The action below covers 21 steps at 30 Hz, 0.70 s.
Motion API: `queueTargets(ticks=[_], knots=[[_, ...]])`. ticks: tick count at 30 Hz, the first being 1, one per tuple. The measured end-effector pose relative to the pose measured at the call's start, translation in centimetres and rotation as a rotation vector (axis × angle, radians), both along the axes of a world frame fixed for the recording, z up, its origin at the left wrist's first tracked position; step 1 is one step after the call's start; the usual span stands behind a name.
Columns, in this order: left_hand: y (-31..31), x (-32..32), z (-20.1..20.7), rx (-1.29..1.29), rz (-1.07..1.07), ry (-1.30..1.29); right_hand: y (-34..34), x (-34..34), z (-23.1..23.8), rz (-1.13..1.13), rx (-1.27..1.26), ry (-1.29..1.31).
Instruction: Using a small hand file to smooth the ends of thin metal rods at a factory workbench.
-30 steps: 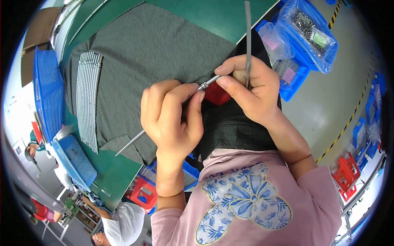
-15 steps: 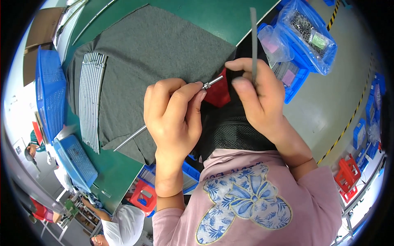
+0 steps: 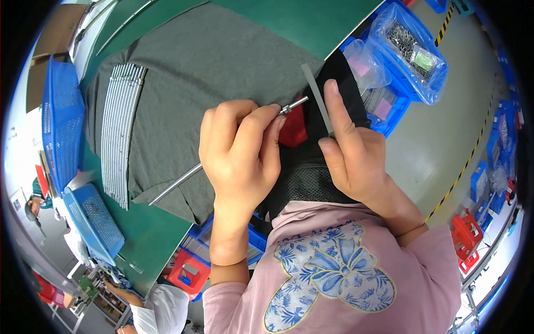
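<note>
My left hand [image 3: 239, 150] is closed around a thin metal rod [image 3: 177, 182]. The rod slants from the lower left up to a stepped tip with a collar, which sticks out past my thumb and forefinger. Right of that tip, my right hand [image 3: 356, 150] grips a flat grey metal strip [image 3: 316, 92] between the thumb and curled fingers, with the forefinger stretched out. Strip and rod tip look close but apart. Behind the tip lies a piece of red cloth [image 3: 293, 131]. A row of similar rods [image 3: 119, 139] rests side by side on the grey cloth [image 3: 183, 83] to the left.
The grey cloth covers part of a green table [image 3: 261, 22]. Blue baskets [image 3: 64, 122] stand along the left. At the right, a blue bin [image 3: 411, 55] lined with plastic holds small metal parts. A red bin [image 3: 189, 273] sits below the table edge, near another person in white [image 3: 164, 312].
The strip in my right hand has swung from upright to leaning left, nearer the rod tip. My right forefinger has straightened. My left hand keeps the rod, shifted slightly right.
</note>
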State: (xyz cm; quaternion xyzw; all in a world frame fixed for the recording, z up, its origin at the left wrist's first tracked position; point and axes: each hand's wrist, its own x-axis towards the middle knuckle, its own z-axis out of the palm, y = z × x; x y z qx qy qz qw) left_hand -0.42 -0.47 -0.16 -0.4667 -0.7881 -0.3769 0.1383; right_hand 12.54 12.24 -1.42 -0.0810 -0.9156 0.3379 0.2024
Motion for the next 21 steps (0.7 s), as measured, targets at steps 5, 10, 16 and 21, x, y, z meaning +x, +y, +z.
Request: queueTargets(ticks=[5, 10, 16, 21], knots=[[0.0, 0.1, -0.2, 0.013, 0.009, -0.018, -0.1, -0.4, -0.7, -0.01, 0.027, 0.071], [0.2, 0.0, -0.3, 0.035, 0.039, -0.022, -0.3, -0.5, -1.3, 0.027, 0.129, 0.128], [0.1, 0.1, -0.2, 0.024, 0.033, -0.026, -1.0, 0.0, -2.1, 0.033, 0.068, 0.157], [0.1, 0.0, -0.3, 0.023, 0.027, -0.014, -1.2, -0.4, -2.1, 0.044, -0.05, 0.174]])
